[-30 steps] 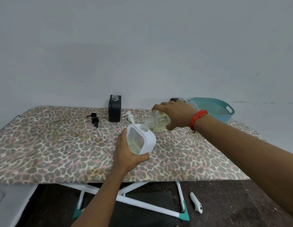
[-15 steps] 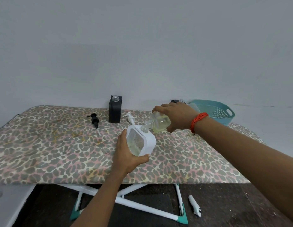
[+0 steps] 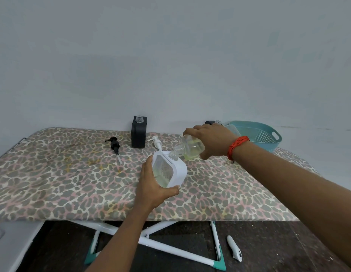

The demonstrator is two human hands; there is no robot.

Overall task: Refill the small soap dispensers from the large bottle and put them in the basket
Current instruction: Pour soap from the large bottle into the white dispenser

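Soap bottle (image 3: 191, 149) in our right hand's (image 3: 212, 141) grip, at two o'clock of the dispenser (image 3: 170, 170) in our left hand's (image 3: 153, 190) clasp.

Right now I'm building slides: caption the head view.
Right hand tips the clear bottle into the white dispenser held by the left hand.

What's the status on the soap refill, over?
Left hand grips white dispenser, tilted. Right hand tips clear bottle at its opening. Nothing blocking; basket far right.
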